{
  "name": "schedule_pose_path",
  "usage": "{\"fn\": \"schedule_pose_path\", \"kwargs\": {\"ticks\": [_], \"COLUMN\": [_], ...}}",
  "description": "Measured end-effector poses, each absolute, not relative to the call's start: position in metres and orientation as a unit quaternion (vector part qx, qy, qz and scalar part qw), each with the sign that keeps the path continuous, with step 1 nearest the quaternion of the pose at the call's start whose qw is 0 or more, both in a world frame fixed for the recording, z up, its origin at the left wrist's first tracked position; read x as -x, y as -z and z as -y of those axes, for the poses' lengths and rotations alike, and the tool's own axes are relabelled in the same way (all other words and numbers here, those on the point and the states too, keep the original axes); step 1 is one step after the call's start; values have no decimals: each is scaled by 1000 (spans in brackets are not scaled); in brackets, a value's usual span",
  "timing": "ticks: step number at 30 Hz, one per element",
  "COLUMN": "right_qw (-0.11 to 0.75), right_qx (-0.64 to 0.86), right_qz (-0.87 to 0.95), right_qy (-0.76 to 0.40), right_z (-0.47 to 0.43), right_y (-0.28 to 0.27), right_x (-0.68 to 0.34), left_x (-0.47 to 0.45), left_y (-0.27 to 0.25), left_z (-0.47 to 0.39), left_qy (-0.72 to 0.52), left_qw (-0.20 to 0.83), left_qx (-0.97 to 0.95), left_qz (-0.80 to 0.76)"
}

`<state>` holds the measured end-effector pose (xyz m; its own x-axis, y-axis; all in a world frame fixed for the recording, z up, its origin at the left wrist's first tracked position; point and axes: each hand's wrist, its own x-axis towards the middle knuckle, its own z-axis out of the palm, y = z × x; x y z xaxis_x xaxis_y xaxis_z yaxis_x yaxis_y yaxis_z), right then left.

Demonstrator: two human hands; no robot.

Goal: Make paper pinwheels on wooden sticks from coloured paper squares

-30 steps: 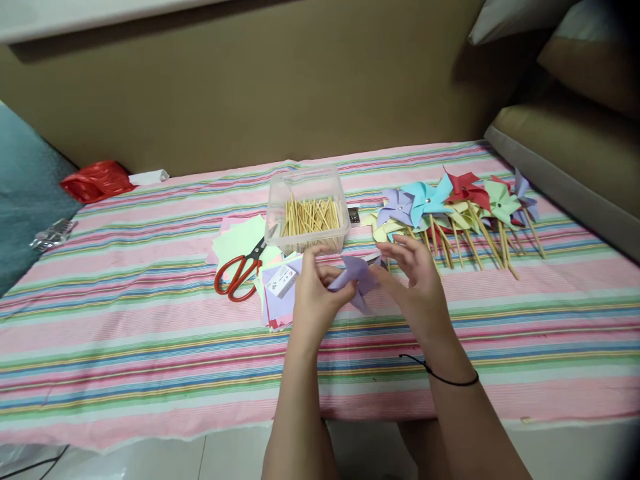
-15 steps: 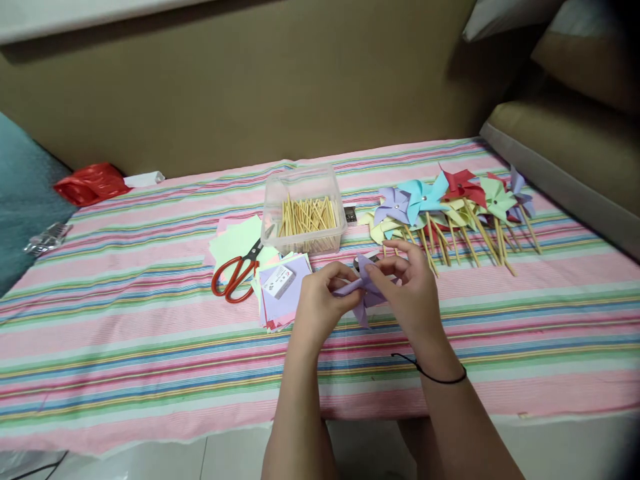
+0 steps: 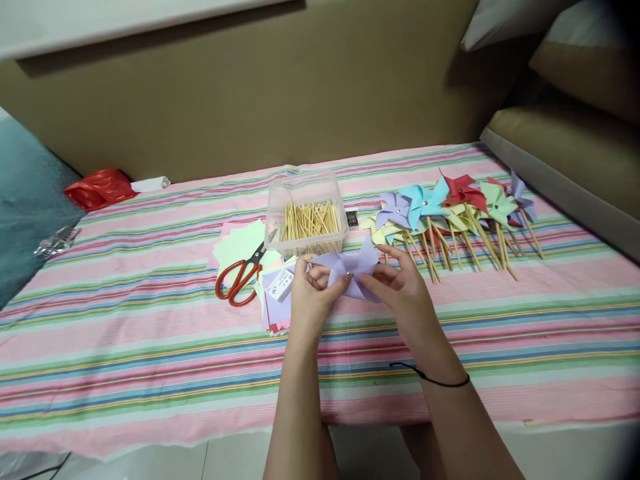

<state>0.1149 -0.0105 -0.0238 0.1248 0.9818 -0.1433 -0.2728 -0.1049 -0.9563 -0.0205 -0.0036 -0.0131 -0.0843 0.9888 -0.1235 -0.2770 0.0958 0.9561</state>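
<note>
Between my two hands is a purple paper pinwheel [image 3: 356,288], its blades folded in and a small metal pin head at its centre. My left hand [image 3: 311,293] grips its left side, thumb close to the pin. On the right side, my right hand [image 3: 400,283] pinches the paper between thumb and fingers; a black cord circles that wrist. No stick shows on this pinwheel. Just left of my left hand lies a stack of coloured paper squares [image 3: 278,312] with a small white printed box [image 3: 281,285] on top, partly covered by the hand.
Red-handled scissors [image 3: 239,280] lie on light green paper sheets [image 3: 234,245]. Behind my hands stands a clear plastic box [image 3: 305,185] of wooden sticks [image 3: 311,220]. Finished pinwheels [image 3: 425,203] on sticks lie at right. A red plastic bag [image 3: 101,190] sits far left on the striped cloth [image 3: 150,373].
The purple pinwheel has turned so its face and pin head now show, and its blades are gathered to the centre. My hands have shifted slightly; the view has moved a little.
</note>
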Motion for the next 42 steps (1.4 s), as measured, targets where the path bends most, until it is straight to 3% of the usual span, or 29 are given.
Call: {"fn": "schedule_pose_path", "kwargs": {"ticks": [21, 29, 33, 34, 36, 42], "right_qw": [587, 585, 453, 393, 193, 6], "right_qx": [453, 516, 527, 541, 571, 598], "right_qz": [457, 533, 674, 710, 783, 791], "right_qy": [-491, -329, -249, -221, -153, -125], "right_z": [26, 6, -50, -67, -102, -173], "right_y": [27, 1, -28, -33, -39, -20], "right_x": [-104, -111, -98, -90, -72, -24], "left_x": [34, 58, 78, 81, 87, 83], "left_y": [11, 7, 8, 9, 10, 10], "left_z": [9, 16, 22, 24, 27, 30], "left_qy": [-633, -649, -647, -651, -657, -690], "left_qw": [561, 573, 562, 556, 545, 533], "left_qx": [-263, -223, -239, -233, -228, -184], "left_qz": [-464, -447, -457, -461, -467, -453]}}
